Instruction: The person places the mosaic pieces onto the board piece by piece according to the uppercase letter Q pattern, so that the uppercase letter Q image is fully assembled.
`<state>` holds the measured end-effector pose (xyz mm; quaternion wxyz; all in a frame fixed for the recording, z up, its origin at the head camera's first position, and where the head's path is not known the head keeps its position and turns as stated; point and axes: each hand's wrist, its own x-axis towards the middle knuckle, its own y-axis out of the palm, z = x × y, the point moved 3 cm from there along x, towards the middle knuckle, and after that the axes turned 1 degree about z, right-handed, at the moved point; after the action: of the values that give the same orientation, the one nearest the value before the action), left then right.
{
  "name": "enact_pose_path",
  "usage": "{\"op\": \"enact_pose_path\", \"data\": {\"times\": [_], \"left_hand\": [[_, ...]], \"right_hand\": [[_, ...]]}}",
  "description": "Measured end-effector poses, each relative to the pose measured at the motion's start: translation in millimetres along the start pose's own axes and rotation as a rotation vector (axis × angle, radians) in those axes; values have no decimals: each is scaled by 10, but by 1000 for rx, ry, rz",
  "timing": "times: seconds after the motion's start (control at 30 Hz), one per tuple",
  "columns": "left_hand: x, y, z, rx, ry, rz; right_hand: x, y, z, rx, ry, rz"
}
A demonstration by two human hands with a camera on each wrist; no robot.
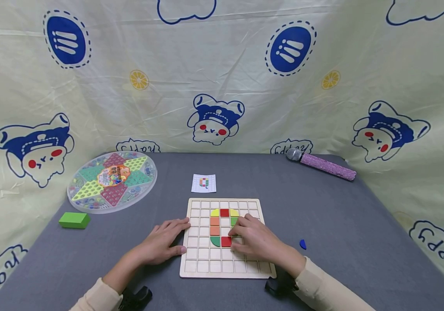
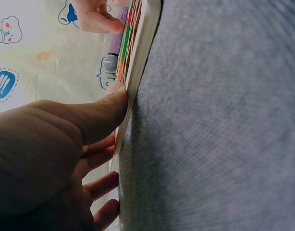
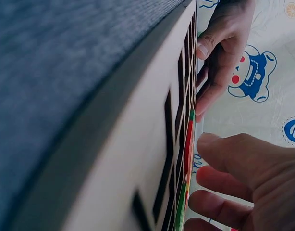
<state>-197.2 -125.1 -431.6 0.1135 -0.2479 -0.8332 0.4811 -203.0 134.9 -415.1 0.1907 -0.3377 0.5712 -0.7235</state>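
A wooden grid board (image 1: 200,265) lies on the table with flat coloured pieces set in a ring of its squares. Among them are a red square (image 1: 224,212), an orange square (image 1: 215,230), a dark green rounded piece (image 1: 215,241) and a lower red square (image 1: 226,241). My left hand (image 1: 163,242) rests against the board's left edge, thumb and fingers spread along it. Over the right part of the ring hovers my right hand (image 1: 254,237), its fingertips (image 3: 207,142) close to the pieces and apart from each other. Part of the ring is hidden under it.
Beyond the board lies a small pattern card (image 1: 203,183). A blue piece (image 1: 303,244) sits to the right on the grey table. Farther off are a round clear case (image 1: 112,182), a green block (image 1: 74,220) and a purple microphone (image 1: 326,166).
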Motion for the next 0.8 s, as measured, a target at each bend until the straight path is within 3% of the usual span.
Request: {"op": "enact_pose_path", "data": {"times": [0.2, 0.43, 0.8], "left_hand": [[2, 2, 1, -3, -6, 4], [3, 9, 3, -2, -4, 5], [-1, 2, -3, 7, 3, -6]], "right_hand": [[-96, -53, -66, -2, 8, -30], [-257, -159, -208, 23, 115, 0], [-565, -319, -423, 10, 185, -37]]}}
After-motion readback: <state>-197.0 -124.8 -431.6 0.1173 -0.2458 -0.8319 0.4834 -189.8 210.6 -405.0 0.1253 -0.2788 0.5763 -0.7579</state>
